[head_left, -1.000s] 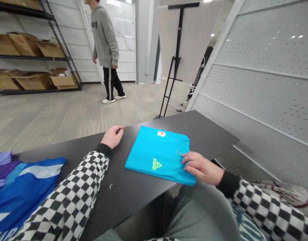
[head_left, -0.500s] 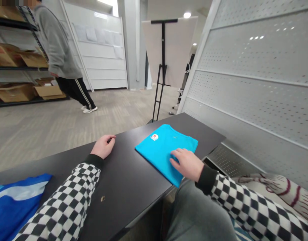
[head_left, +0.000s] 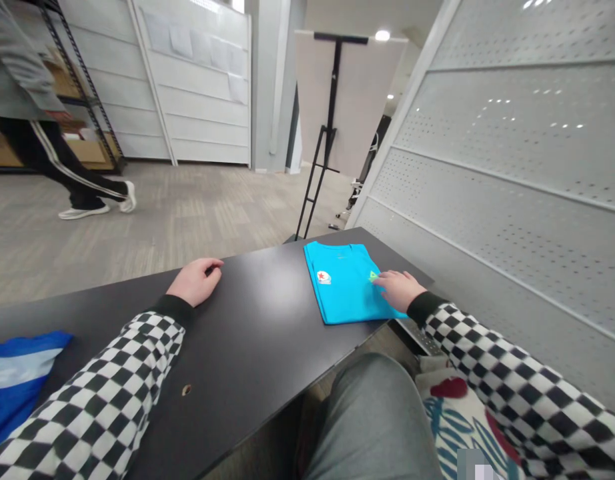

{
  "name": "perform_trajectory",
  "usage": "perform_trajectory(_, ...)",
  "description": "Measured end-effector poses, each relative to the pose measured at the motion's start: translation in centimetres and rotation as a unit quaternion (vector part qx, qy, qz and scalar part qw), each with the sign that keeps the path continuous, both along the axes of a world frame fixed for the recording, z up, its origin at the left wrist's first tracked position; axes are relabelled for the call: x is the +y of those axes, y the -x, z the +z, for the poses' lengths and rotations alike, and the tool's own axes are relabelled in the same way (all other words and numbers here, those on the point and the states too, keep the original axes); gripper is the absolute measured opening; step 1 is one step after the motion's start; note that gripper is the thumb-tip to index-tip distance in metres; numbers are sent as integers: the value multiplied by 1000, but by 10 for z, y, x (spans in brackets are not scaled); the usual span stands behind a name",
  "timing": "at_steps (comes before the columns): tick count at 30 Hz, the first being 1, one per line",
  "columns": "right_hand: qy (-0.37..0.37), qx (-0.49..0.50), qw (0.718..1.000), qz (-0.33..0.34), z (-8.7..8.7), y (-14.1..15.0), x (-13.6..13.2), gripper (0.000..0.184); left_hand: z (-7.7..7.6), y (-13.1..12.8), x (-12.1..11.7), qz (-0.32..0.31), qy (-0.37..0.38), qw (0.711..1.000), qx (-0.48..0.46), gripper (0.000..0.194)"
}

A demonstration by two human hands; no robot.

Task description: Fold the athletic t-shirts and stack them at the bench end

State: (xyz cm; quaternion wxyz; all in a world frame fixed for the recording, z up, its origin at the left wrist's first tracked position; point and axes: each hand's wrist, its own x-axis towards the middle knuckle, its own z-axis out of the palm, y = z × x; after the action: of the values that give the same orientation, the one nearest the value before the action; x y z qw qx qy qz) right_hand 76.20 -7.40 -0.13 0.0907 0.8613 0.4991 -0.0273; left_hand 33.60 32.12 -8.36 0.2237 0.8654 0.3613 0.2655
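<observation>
Dark tabletop (head_left: 247,347), with a blue garment (head_left: 17,380) at its near left; folded turquoise T-shirt (head_left: 340,297) lies toward the far right, long axis running far to near, collar at the far end. Right hand (head_left: 400,290) is the nearer, open, fingers (head_left: 387,281) extended and resting on the shirt's right side, not gripping. Left hand (head_left: 195,281) rests empty on the tabletop, fingers loosely curled, well left of the shirt.

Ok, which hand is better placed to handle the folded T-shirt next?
Probably the right: the right hand already has its fingers on the folded turquoise T-shirt, while the left hand rests apart from it on the black table.
</observation>
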Motion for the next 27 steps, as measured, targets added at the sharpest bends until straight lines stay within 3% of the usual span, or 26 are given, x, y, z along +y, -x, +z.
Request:
perform_trajectory(3,-64,-10,998,-16,-7,19,27,54,0,0,0,1,3,1000,4,43)
perform_trajectory(5,-116,16,993,-11,-23,43,44,71,-1,1,0,3,2,1000,9,43)
perform_trajectory(7,-114,56,992,1,-41,66,54,82,-1,2,0,4,-3,1000,12,43)
perform_trajectory(10,-80,92,992,14,-57,86,55,89,-2,3,3,5,-8,1000,18,42)
perform_trajectory(15,-81,84,992,56,-53,96,38,90,3,-3,-5,-48,-76,996,20,43)
perform_trajectory(18,-73,90,990,78,-55,106,28,88,16,-24,-32,-117,-130,984,11,42)
perform_trajectory(22,-74,110,981,144,-59,124,16,88,34,-72,-95,-240,-152,958,27,42)
perform_trajectory(25,-72,140,963,220,-55,138,7,91,33,-111,-135,-299,-154,940,57,49)
perform_trajectory(27,-64,160,952,254,-50,146,3,93,24,-130,-147,-276,-144,946,94,57)
